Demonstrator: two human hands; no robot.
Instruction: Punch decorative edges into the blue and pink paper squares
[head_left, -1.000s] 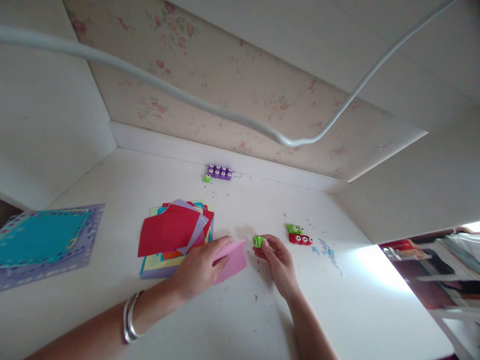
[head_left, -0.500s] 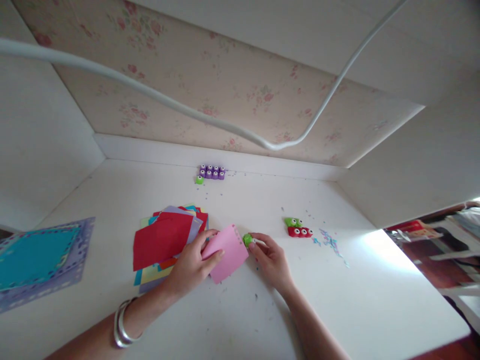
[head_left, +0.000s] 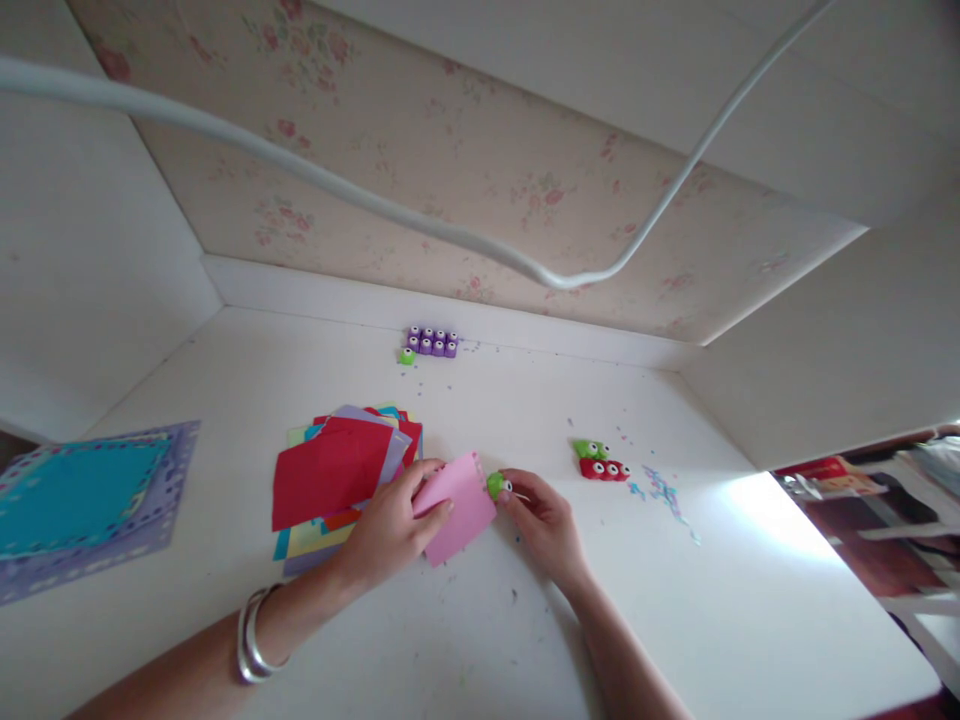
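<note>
Between the thumb and fingers of my left hand (head_left: 401,515) is a sheet of pink paper (head_left: 459,515), tilted, with small marks along its upper right edge. My right hand (head_left: 541,525) pinches a green craft punch (head_left: 497,486) with a round white-and-black button. The punch sits right at the paper's right edge; whether the paper is inside its slot I cannot tell. Left of the paper, partly behind my left hand, lies a pile of coloured paper (head_left: 330,475), with a red sheet on top.
Purple punches (head_left: 433,342) stand in rows by the back wall, a green punch (head_left: 406,356) beside them. Red punches (head_left: 604,469) and green punches (head_left: 590,448) sit to the right, near paper bits (head_left: 664,493). Punched blue paper (head_left: 82,495) lies far left. A white cable (head_left: 420,222) hangs in front.
The view has shifted slightly, so the desk items appear a little further right. My hands keep their hold on the pink paper and the green punch, almost in the same place.
</note>
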